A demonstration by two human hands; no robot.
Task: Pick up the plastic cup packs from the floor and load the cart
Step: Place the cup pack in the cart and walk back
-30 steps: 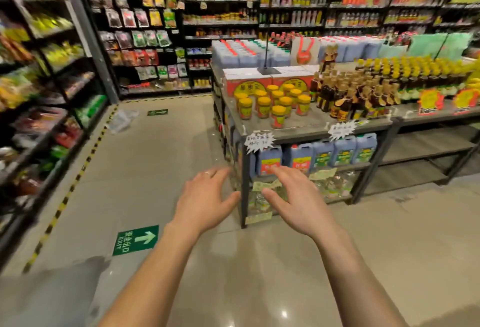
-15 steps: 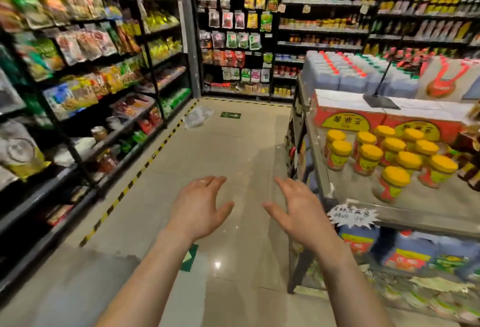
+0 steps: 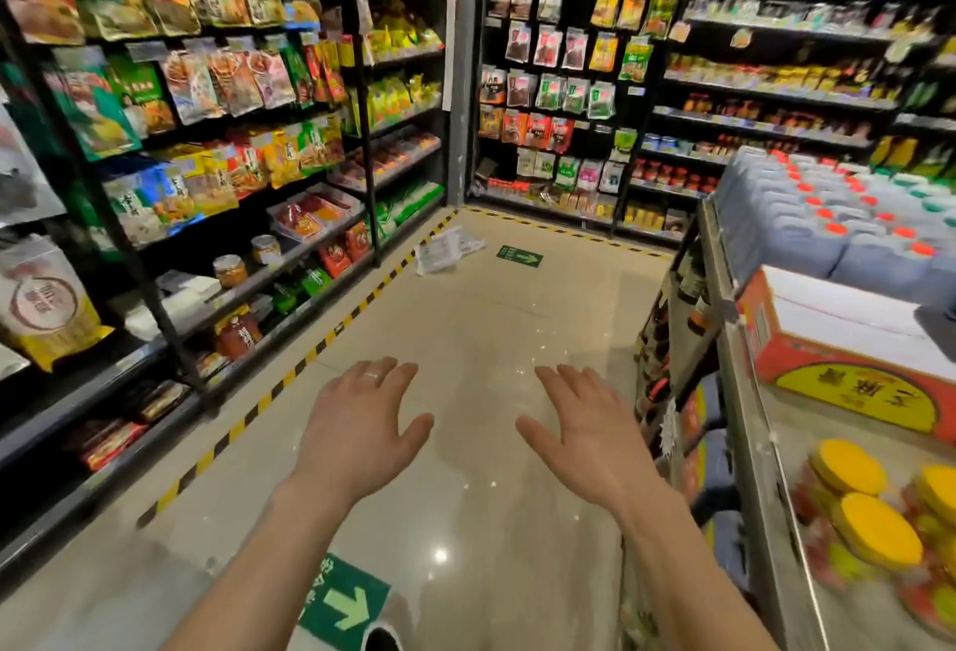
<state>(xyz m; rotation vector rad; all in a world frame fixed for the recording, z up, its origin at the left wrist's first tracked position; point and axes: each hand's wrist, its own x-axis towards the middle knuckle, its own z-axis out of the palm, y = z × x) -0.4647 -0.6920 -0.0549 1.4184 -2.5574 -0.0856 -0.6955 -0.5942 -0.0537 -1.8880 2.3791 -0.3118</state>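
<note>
Two hands, yours, held out over aisle floor (image 3: 491,330): left hand (image 3: 362,423) and right hand (image 3: 589,438) both empty, fingers spread, relaxed. Plastic cup pack (image 3: 447,249) lies on floor far ahead, beside striped tape (image 3: 331,335) below left shelves (image 3: 207,133), well apart from hands.

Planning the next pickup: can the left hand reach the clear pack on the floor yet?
Probably not: the pack lies far down the aisle, well beyond the open left hand. Nothing stands in between.
</note>
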